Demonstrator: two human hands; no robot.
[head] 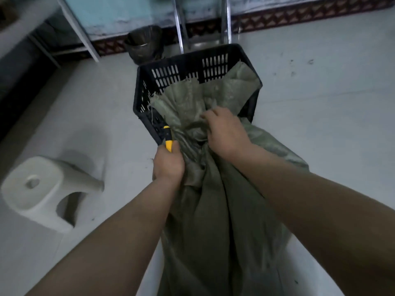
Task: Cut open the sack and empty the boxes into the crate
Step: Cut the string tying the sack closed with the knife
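Leaning against the near wall of the black crate, the green woven sack is the biggest thing in view. Its body runs from the crate's near rim back toward the person, and its frayed loose top flops over that rim into the crate. Left of the crate and nearer the person stands a white plastic stool. Just beyond the crate's far left corner sits a bin with a dark liner. At the crate's near rim the right hand has its fingers clenched into the bunched neck of the sack. The left hand, just outside the crate's near left corner, is wrapped round a yellow-handled cutter that points toward the neck.

The cutting step looks to be in hand: the neck seems tied or twisted closed, and nothing has spilled. The next move would call for the right hand to hold the neck taut while the blade crosses the binding, directed away from those fingers, which sit close to the cutting line.

No boxes show; presumably they are inside the sack. The blade is too small and dark to make out, so I cannot tell whether it is extended or touching the cloth. The crate's floor is hidden behind the sack's top, and the sack's bottom is cut off below.
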